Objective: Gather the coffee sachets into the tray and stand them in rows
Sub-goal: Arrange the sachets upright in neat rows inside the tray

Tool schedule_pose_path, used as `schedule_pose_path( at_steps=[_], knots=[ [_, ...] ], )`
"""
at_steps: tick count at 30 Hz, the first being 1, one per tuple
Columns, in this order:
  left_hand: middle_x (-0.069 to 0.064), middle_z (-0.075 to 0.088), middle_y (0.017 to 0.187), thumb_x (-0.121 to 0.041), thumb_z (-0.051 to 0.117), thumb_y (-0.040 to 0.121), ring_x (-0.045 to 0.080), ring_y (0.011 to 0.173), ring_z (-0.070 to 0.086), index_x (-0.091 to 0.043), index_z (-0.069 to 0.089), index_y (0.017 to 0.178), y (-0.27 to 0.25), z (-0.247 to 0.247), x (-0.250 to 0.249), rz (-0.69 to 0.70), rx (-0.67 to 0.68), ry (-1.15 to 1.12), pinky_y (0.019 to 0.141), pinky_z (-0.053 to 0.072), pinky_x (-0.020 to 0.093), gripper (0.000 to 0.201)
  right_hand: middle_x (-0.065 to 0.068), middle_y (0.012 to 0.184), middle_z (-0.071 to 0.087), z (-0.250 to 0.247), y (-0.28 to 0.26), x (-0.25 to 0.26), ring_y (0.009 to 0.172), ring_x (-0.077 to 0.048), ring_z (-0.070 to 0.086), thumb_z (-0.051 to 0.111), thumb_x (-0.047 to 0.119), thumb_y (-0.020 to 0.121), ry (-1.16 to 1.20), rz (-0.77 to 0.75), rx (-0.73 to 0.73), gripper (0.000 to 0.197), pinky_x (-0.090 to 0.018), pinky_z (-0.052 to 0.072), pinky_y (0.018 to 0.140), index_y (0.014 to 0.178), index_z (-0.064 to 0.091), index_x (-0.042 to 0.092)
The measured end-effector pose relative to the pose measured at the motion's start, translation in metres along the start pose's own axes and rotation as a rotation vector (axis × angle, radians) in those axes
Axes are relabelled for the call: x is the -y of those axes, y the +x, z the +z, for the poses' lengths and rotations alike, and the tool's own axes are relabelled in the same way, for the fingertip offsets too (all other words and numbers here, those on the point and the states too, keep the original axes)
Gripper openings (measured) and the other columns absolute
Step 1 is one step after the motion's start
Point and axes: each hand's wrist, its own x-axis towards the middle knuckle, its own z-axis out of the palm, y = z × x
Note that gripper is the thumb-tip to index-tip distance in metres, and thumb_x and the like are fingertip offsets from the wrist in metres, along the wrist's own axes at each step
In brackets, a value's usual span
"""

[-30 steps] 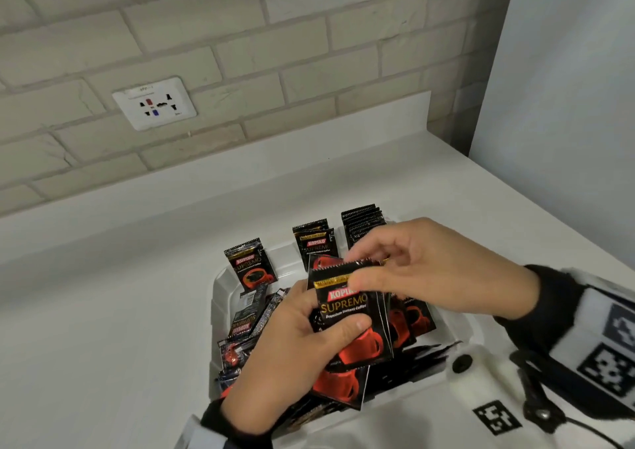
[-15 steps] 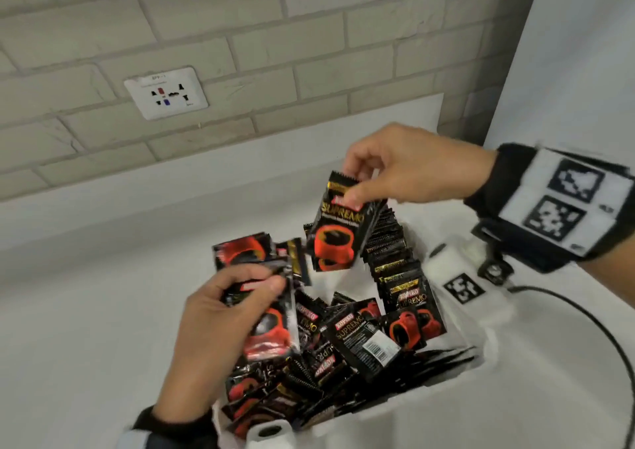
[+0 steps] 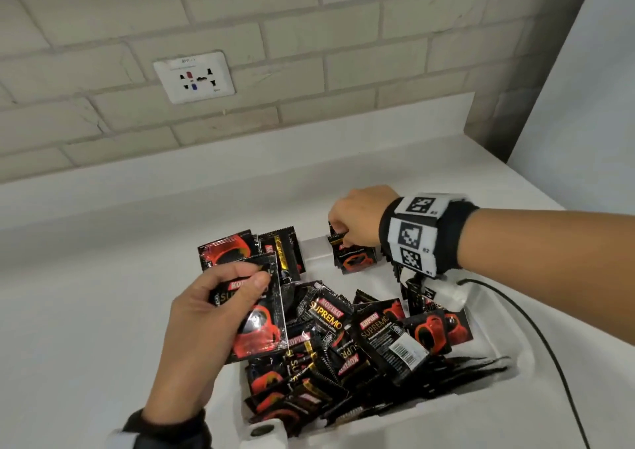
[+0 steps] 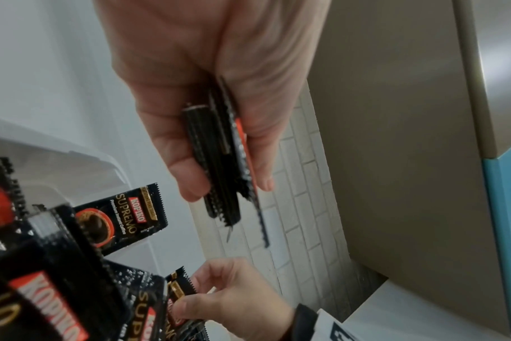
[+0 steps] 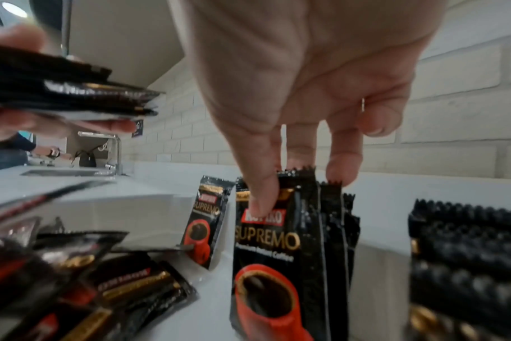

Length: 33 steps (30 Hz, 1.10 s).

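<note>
White counter as landmark. Pale brick wall rises behind counter. White wall socket on brick, above counter's back ledge. Grey panel stands at counter's right end. Black cable trails across counter's right side. In right wrist view: sink with tap set into counter, far off.

You have one white tray on the counter, one wall socket, two hands, and coffee sachets too many and overlapped to count.
</note>
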Motion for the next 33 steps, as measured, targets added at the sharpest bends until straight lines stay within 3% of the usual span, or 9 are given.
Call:
schedule_pose_path(
  at_steps=[2, 6, 12, 18, 21, 23, 28, 31, 33],
  knots=[
    [-0.011, 0.066, 0.059, -0.025, 0.068, 0.057, 0.005, 0.045, 0.06, -0.023, 0.069, 0.072, 0.001, 0.001, 0.0, -0.005, 0.004, -0.001, 0.038, 0.045, 0.017, 0.015, 0.004, 0.086, 0.054, 0.003, 0.002, 0.0, 0.088, -0.02, 0.055, 0.06, 0.025, 0.088, -0.048, -0.03, -0.03, 0.005, -0.028, 0.036, 0.061, 0.087, 0.059, 0.02],
    [-0.01, 0.066, 0.059, -0.024, 0.07, 0.061, 0.004, 0.045, 0.059, -0.025, 0.069, 0.073, 0.004, 0.006, 0.002, 0.009, 0.027, 0.028, 0.039, 0.046, 0.017, 0.012, -0.002, 0.104, 0.057, 0.007, 0.004, -0.006, 0.099, -0.023, 0.051, 0.059, 0.032, 0.088, -0.157, -0.054, -0.084, 0.022, -0.03, 0.036, 0.065, 0.103, 0.063, 0.017],
    [-0.013, 0.069, 0.069, -0.033, 0.069, 0.054, 0.018, 0.064, 0.063, -0.033, 0.071, 0.066, 0.008, 0.013, 0.004, 0.006, 0.073, 0.067, 0.06, 0.052, 0.034, 0.012, -0.001, 0.103, 0.062, 0.012, 0.005, -0.008, 0.095, -0.022, 0.056, 0.055, 0.034, 0.089, -0.303, -0.085, -0.123, 0.024, -0.029, 0.038, 0.067, 0.106, 0.062, 0.018],
    [-0.005, 0.068, 0.074, -0.028, 0.07, 0.054, 0.02, 0.065, 0.061, -0.027, 0.071, 0.068, 0.008, 0.014, 0.006, -0.015, 0.071, 0.043, 0.048, 0.051, 0.029, 0.014, -0.001, 0.1, 0.063, 0.012, 0.004, -0.006, 0.091, -0.023, 0.058, 0.055, 0.027, 0.089, -0.358, -0.1, -0.144, 0.022, -0.03, 0.037, 0.067, 0.109, 0.055, 0.017],
    [-0.006, 0.069, 0.075, -0.035, 0.071, 0.051, 0.021, 0.068, 0.061, -0.033, 0.072, 0.066, 0.008, 0.013, 0.007, -0.003, 0.082, 0.063, 0.064, 0.053, 0.037, 0.016, 0.0, 0.1, 0.062, 0.012, 0.003, -0.006, 0.092, -0.023, 0.058, 0.055, 0.027, 0.089, -0.353, -0.106, -0.169, 0.025, -0.03, 0.033, 0.067, 0.112, 0.049, 0.017],
    [-0.011, 0.069, 0.071, -0.035, 0.07, 0.051, 0.021, 0.068, 0.062, -0.035, 0.071, 0.065, 0.008, 0.013, 0.008, 0.007, 0.083, 0.057, 0.065, 0.052, 0.037, 0.015, 0.0, 0.098, 0.063, 0.012, 0.004, -0.006, 0.091, -0.023, 0.058, 0.055, 0.027, 0.088, -0.331, -0.105, -0.193, 0.025, -0.03, 0.033, 0.067, 0.11, 0.048, 0.017],
    [-0.015, 0.07, 0.075, -0.033, 0.067, 0.064, 0.019, 0.071, 0.064, -0.036, 0.071, 0.067, 0.006, 0.02, 0.006, 0.023, 0.085, 0.029, 0.067, 0.051, 0.036, 0.006, 0.006, 0.095, 0.062, -0.011, -0.011, -0.006, 0.084, -0.018, 0.054, 0.05, 0.038, 0.09, -0.051, -0.044, -0.298, 0.026, -0.031, 0.035, 0.075, 0.109, 0.049, 0.021],
    [-0.005, 0.072, 0.079, -0.013, 0.049, 0.091, 0.018, 0.067, 0.067, -0.029, 0.071, 0.074, 0.008, 0.026, 0.006, 0.016, 0.104, -0.031, 0.064, 0.051, 0.034, 0.033, 0.015, 0.077, 0.05, -0.027, -0.036, -0.003, 0.076, -0.009, 0.047, 0.051, 0.043, 0.089, 0.326, 0.006, -0.292, 0.017, -0.025, 0.033, 0.064, 0.096, 0.052, 0.027],
    [0.003, 0.073, 0.084, -0.004, 0.035, 0.095, 0.021, 0.07, 0.068, -0.026, 0.07, 0.083, 0.007, 0.032, 0.003, -0.01, 0.158, -0.069, 0.065, 0.053, 0.037, 0.043, 0.014, 0.073, 0.05, -0.031, -0.056, 0.0, 0.069, -0.004, 0.049, 0.054, 0.049, 0.085, 0.638, -0.006, -0.235, 0.022, -0.021, 0.034, 0.058, 0.087, 0.054, 0.027]
  ],
)
